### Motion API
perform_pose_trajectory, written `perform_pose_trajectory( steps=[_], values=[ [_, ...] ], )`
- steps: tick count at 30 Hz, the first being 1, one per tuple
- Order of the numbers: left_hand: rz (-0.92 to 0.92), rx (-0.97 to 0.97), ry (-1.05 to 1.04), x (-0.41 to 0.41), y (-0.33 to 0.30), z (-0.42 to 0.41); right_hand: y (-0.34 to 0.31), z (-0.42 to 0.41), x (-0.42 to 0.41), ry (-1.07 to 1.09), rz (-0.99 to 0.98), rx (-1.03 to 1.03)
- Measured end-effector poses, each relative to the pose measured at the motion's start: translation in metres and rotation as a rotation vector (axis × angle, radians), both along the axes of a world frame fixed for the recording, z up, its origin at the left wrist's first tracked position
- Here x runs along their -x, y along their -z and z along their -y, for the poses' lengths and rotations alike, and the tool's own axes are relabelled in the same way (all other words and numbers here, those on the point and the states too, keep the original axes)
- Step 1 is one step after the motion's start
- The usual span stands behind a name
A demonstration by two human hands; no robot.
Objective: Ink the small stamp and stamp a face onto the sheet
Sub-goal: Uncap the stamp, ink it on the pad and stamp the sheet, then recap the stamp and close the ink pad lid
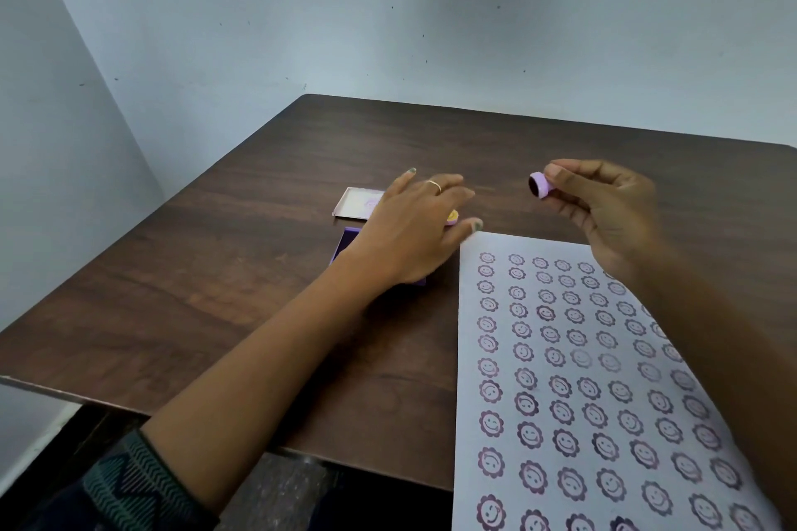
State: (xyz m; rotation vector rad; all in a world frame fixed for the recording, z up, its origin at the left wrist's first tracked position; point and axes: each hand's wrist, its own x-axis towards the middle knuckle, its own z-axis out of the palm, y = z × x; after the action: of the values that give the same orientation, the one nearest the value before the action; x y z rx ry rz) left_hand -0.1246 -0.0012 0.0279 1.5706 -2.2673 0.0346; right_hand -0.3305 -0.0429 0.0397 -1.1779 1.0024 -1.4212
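we hold the small stamp [539, 184] pinched between the thumb and fingertips of our right hand [612, 211], raised above the brown table [215, 272] just past the far edge of the sheet [470, 401]. its lilac body is tipped sideways, so the dark inked face points left toward our other hand. our left hand [409, 237] hovers low with the fingers spread loosely and nothing clearly in its grasp; it covers most of the purple ink pad [345, 244], which lies just left of the sheet's far corner. a bit of a second lilac stamp with a yellow top [581, 218] peeks out under those fingers. a pale lid [353, 203] lies flat beyond the pad. the sheet carries rows of purple flower-edged smiling faces [560, 358], some fainter than others, and our right forearm crosses its right side.
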Motion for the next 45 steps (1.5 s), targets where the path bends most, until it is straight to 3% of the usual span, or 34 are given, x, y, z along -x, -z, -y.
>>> perform_pose_trajectory(
  steps=[11, 33, 35, 41, 45],
  values=[
    [0.097, -0.004, -0.121, 0.002, 0.003, 0.01, -0.002, -0.001, -0.004, -0.005, -0.014, 0.028],
    [0.027, 0.099, -0.14, 0.006, 0.008, 0.015, 0.0, -0.004, -0.008, -0.024, -0.14, 0.023],
    [-0.092, 0.128, -0.119, 0.007, 0.007, 0.014, 0.0, -0.004, -0.008, -0.021, -0.154, 0.018],
    [-0.774, 0.045, -0.074, 0.014, -0.007, 0.005, -0.002, -0.007, -0.009, -0.063, -0.108, 0.007],
    [-1.178, -0.194, -0.049, 0.013, -0.016, -0.001, -0.003, -0.009, -0.013, -0.158, -0.043, 0.003]
  ],
)
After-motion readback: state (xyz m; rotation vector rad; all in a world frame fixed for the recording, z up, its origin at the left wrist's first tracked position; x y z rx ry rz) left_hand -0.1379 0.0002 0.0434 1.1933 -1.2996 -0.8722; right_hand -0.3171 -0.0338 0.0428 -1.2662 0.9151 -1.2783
